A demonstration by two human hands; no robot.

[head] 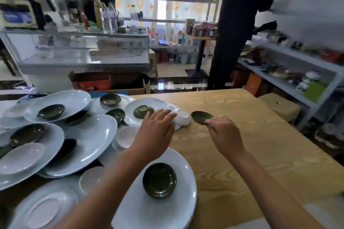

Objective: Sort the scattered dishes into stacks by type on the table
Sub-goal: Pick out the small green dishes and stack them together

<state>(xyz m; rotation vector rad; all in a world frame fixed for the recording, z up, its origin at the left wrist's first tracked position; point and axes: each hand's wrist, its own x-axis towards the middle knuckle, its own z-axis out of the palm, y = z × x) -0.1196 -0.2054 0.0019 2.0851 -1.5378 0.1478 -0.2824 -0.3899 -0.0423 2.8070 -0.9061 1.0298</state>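
Note:
My right hand (222, 132) pinches the near rim of a small dark green saucer (202, 116), holding it just above the wooden table (260, 154). My left hand (155, 132) hovers palm down, fingers spread, over the edge of a white plate (134, 117) that bears an upturned green saucer (143, 111). A small white bowl (182, 116) lies tipped on its side between my hands. Several large white oval plates (89, 141), small green saucers (51, 111) and small white dishes (21, 158) lie scattered over the table's left half. Another green saucer (159, 180) sits on the nearest white plate (167, 210).
The table's right half is bare wood. A wooden stool (279, 107) stands beyond the right edge, by grey shelving (290, 82). A glass counter (83, 48) and cardboard boxes (104, 82) stand behind the table. One person in black stands at the back right, another at the back left.

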